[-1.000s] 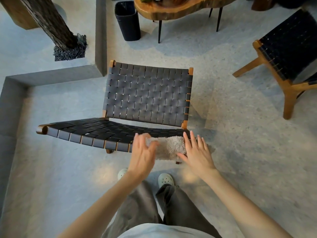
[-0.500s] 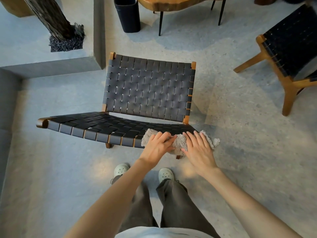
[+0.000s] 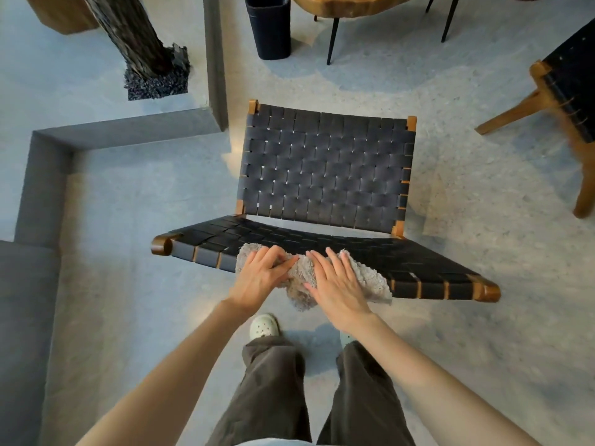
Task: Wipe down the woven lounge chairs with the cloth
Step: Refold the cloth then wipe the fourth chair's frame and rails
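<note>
Two hands: both are resting on the cloth [image 3: 370, 281], close beside each other, at the front edge of the chair [image 3: 325, 175].
Left hand [image 3: 262, 278]: it is gripping the cloth; the fingers are bending and are bunching a fold against the thumb.
Right hand [image 3: 336, 284]: it is lying flat on the cloth with straight, spread fingers and is pressing it down, not closing around anything.
Cloth: grey and fluffy, it is lying crumpled on the front part of the seat [image 3: 418, 262], near the middle of the edge; one part is hanging down over the edge between the two hands.
Chair: low, with black woven straps on a brown wooden frame; it is standing directly in front of the person, and the backrest is leaning away.
Legs: dark trousers [image 3: 273, 397] and a pale clog [image 3: 264, 326] are standing on the grey speckled floor [image 3: 483, 349], just before the seat edge.
Second chair [image 3: 573, 85]: of the same kind, it is standing at the right border, well apart, only partly in view.
Bin [image 3: 270, 27]: dark, it is standing behind the chair, just beside a wooden table [image 3: 354, 4] with thin black legs.
Tree trunk [image 3: 135, 37]: dark and leaning, it is rising from a patch of dark stones [image 3: 157, 82] on a raised grey ledge [image 3: 128, 130] at the left.
</note>
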The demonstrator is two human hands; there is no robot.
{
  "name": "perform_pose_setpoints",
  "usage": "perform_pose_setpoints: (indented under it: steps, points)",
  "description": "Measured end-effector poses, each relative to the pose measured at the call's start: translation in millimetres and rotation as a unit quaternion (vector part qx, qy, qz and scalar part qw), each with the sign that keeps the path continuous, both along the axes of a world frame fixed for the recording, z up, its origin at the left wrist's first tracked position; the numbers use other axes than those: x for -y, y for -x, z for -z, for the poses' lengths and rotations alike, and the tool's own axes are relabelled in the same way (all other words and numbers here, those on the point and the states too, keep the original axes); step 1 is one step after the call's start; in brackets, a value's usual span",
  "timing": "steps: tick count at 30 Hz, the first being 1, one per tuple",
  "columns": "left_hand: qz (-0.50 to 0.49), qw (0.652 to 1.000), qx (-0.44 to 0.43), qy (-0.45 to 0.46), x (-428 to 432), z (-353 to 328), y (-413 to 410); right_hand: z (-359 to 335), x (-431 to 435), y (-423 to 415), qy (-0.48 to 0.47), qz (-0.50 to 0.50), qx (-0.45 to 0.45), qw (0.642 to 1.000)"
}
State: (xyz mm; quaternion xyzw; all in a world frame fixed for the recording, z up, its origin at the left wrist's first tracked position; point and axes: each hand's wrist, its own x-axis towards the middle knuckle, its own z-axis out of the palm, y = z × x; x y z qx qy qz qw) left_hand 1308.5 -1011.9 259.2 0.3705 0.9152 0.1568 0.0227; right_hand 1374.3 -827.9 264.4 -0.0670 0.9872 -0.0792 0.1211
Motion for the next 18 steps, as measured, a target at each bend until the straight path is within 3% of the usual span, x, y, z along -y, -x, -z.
perform_pose_setpoints:
  steps: [7, 12, 18]
  points:
    - [-0.026, 0.997, -0.047, 0.049, 118, -10, 48, -1, 116, 56, 0.042, -0.037, 0.031, 0.998]
    - [-0.070, 0.986, -0.105, 0.109, 185, -28, 66, -10, 184, 101, 0.124, -0.081, 0.063, 0.987]
    - [-0.296, 0.954, -0.049, 0.005, 234, -32, 52, -18, 233, 132, 0.168, -0.061, 0.055, 0.982]
